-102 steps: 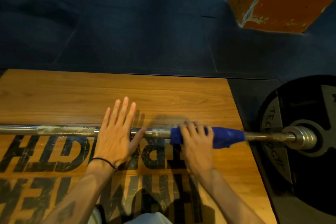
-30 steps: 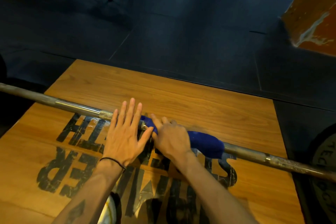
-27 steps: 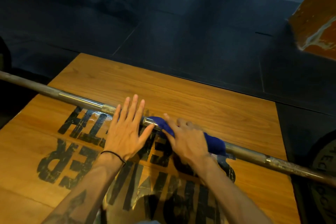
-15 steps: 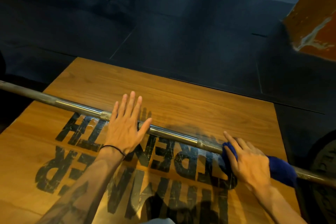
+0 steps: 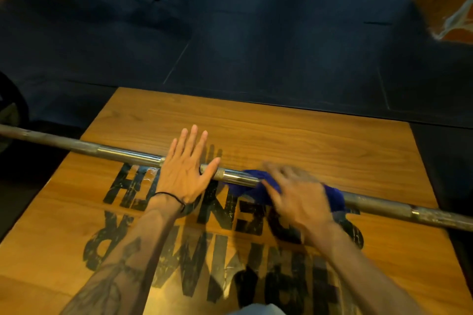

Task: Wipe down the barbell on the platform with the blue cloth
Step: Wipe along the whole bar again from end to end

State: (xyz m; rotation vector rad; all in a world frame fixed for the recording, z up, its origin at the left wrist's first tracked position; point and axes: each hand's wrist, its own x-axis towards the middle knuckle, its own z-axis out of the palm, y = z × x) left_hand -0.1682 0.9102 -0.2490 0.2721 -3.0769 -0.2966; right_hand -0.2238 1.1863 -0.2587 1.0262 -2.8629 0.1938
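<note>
Steel barbell [image 5: 122, 153] lying across wooden platform [image 5: 281, 135], likely heavy, rigid, prone to rolling. Left hand [image 5: 185, 169] flat on shaft, fingers straight, steadying. Blue cloth [image 5: 256, 181] soft, draped round shaft at centre. Right hand [image 5: 294, 192] blurred over cloth, apparently clasping it; best gripped wrapped snug.

We take the barbell [image 5: 122, 155] as our landmark: it lies across the platform [image 5: 294, 135], slanting from far left to near right. Our left hand [image 5: 185, 172] rests flat on the bar near its middle. Just right of it, our right hand [image 5: 298, 197] lies over the cloth [image 5: 332, 197] on the bar. Beyond the bar lies the floor [image 5: 256, 41]; a plate [image 5: 11, 115] sits at its left end.
</note>
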